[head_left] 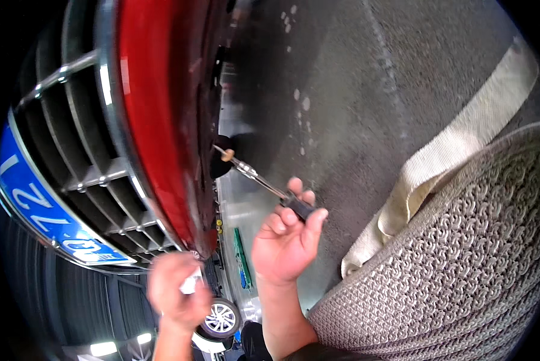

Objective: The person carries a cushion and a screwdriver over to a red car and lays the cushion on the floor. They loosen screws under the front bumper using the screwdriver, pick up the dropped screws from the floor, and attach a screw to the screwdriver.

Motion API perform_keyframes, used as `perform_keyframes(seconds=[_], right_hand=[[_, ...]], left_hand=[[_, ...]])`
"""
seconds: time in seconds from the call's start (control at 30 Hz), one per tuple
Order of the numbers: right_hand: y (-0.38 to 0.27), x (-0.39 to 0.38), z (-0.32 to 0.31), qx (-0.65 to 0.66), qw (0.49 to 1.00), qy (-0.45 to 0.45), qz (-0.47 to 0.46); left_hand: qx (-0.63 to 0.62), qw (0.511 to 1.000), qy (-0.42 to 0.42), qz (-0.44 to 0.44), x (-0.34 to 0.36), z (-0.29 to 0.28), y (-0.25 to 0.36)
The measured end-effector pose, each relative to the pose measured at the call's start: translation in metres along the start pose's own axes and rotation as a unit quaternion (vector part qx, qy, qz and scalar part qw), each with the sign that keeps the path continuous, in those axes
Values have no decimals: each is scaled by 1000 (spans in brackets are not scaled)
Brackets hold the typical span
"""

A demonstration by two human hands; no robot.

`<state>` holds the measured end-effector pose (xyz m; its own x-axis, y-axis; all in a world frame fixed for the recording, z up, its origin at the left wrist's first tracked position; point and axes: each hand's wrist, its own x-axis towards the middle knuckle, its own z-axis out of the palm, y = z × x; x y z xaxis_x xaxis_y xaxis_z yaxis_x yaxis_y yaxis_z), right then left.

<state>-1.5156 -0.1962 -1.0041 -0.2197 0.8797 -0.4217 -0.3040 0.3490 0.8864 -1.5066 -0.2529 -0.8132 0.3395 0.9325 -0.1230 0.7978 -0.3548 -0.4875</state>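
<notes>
My right hand (285, 240) is closed around the black handle of a slim screwdriver-like tool (258, 178). Its metal shaft slants up and left, with a tan collar (228, 155) close to the tip. The tip reaches the lower edge of a red car bumper (155, 114), beside a dark round shape; whether it touches cannot be made out. My left hand (176, 292) is raised near the bumper's lower end and smeared by motion. A small white patch (190, 281) shows by its fingers; I cannot tell whether it is held.
The car's dark grille (89, 132) with chrome bars and a blue number plate (47, 204) fill the left. A cream strap (438, 150) and woven grey fabric (450, 259) lie on the right. Grey floor (336, 90) stretches behind; a car wheel (222, 317) and green object (241, 256) stand farther off.
</notes>
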Motion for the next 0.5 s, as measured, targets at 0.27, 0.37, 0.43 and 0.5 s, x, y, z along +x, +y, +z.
perform_keyframes(seconds=[0.27, 0.37, 0.43, 0.5], right_hand=[[6, 17, -1, -60, 998, 2, 13], [6, 20, 1, -61, 998, 11, 13], [6, 21, 3, -79, 997, 12, 11], [8, 23, 1, -91, 996, 4, 8]], left_hand=[[-23, 980, 40, -193, 68, -7, 42], [-22, 979, 17, -201, 71, -3, 39], [-102, 958, 83, -254, 76, 4, 33], [-112, 955, 64, -267, 90, 3, 33]])
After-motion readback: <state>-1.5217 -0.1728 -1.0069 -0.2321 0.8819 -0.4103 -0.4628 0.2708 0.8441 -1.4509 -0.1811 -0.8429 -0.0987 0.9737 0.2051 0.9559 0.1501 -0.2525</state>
